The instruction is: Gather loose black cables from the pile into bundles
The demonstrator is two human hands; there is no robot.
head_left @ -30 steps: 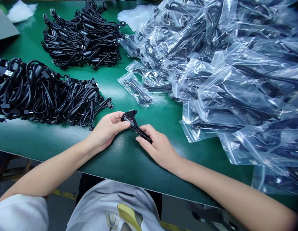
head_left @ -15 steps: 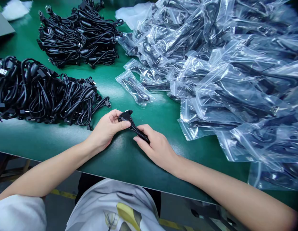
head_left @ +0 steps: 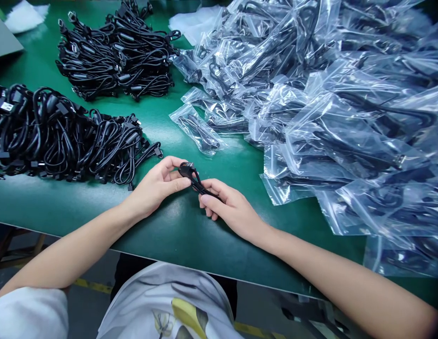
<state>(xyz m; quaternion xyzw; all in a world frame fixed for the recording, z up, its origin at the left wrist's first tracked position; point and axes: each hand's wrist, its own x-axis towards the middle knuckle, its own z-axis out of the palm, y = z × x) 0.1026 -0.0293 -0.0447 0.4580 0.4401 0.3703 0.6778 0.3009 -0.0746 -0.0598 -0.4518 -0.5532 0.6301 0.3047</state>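
Head cam: L hand [head_left: 157,186], R hand [head_left: 235,205] grip blk cable [head_left: 197,182]; tabletop [head_left: 194,240] runs to nr edge [head_left: 247,282].

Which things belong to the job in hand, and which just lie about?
Likely in the job:
black cable bundle, held by left hand and right hand
front cable pile
back cable pile
bagged cables

Seemingly lying about, uses unclear:
crumpled white sheeting
grey panel
translucent sheet

Can pass midway along the near edge of the table [head_left: 183,240]; meets bundled cables [head_left: 68,134] toward the left edge, bagged cables [head_left: 332,122] toward the right.
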